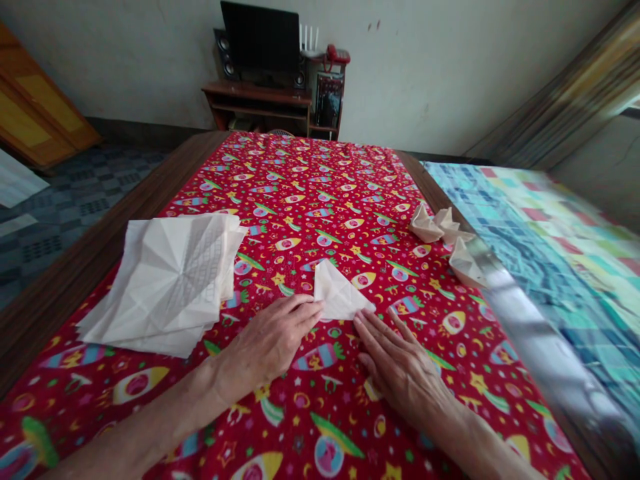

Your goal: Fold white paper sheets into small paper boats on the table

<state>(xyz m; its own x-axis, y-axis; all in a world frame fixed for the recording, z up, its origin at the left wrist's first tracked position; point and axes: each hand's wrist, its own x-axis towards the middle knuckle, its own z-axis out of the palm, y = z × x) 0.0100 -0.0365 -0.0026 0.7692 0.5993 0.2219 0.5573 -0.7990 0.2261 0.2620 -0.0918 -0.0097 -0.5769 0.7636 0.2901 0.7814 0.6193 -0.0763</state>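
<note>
Our left hand (275,337) curls its fingertips at the lower-left corner of the folded white paper triangle (337,295); we cannot tell whether it pinches. Our right hand (397,363) lies flat, unclenched, fingertips on the lower-right corner. The triangle rests on a red, rocket-printed cloth (310,170) over our brown wooden bench (173,170), between stacked, creased white paper sheets (175,273) and pointed, folded off-white paper shapes (466,265).

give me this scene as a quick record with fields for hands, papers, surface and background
left hand: fingertips at left side of the folded paper
right hand: fingertips at its right corner
paper stack: creased sheets, left of the hands
finished shapes: three boat-like paper pieces, right side
surface: red patterned cloth
background: dark monitor, red telephone
</note>
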